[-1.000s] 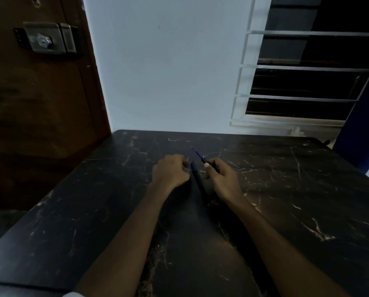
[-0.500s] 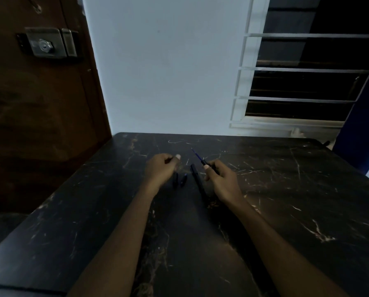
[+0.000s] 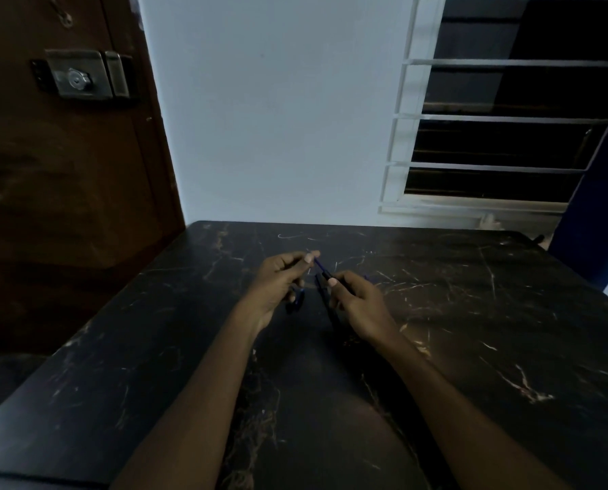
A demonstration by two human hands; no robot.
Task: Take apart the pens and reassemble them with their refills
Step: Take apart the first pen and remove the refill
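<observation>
Pinching the refill (image 3: 319, 264), your left hand (image 3: 282, 277) meets the right (image 3: 357, 302). Right fingers (image 3: 332, 282) clamp the pen (image 3: 328, 276). Caps (image 3: 295, 301) lie on the desk (image 3: 472, 313).

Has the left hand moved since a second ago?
Yes. The left hand has lifted off the small pen parts on the table, its fingertips now at the refill.

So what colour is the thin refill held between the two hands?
Blue: the refill shows as a thin blue rod in the head view, though the light is dim.
</observation>
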